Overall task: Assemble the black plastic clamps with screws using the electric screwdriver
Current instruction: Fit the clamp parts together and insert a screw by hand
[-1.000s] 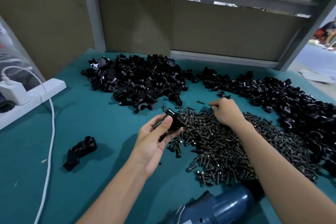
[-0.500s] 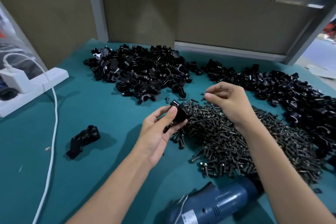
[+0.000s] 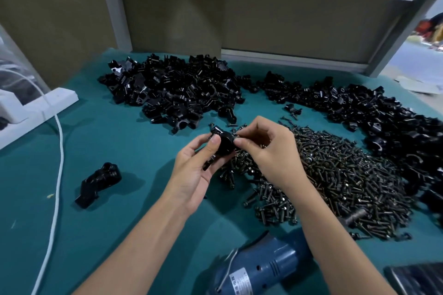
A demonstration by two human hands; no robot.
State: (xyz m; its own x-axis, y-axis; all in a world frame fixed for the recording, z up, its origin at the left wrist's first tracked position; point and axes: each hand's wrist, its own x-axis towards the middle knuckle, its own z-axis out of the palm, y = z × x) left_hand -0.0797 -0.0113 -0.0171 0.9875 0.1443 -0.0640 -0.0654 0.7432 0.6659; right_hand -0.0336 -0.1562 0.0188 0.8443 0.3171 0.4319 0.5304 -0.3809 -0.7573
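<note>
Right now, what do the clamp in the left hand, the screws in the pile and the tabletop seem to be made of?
Clamp: glossy black moulded plastic, judging by its sharp highlights.
Screws: dark metal, probably steel with a blackened finish; dull glints.
Tabletop: matte teal covering, possibly felt or rubber mat; no reflections, so I cannot tell which.

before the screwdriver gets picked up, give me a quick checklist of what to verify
1. Clamp held firmly in left hand: ok.
2. Right hand pinching at the clamp's edge, as if bringing a screw: ok, though the screw itself is hidden.
3. Screw seated straight in its hole: cannot tell, fingers cover it.
4. Electric screwdriver within reach, lying near the right forearm: ok.
5. A hand free to take it: not ok, both are busy.
6. Screw pile close by for the next one: ok.
</note>
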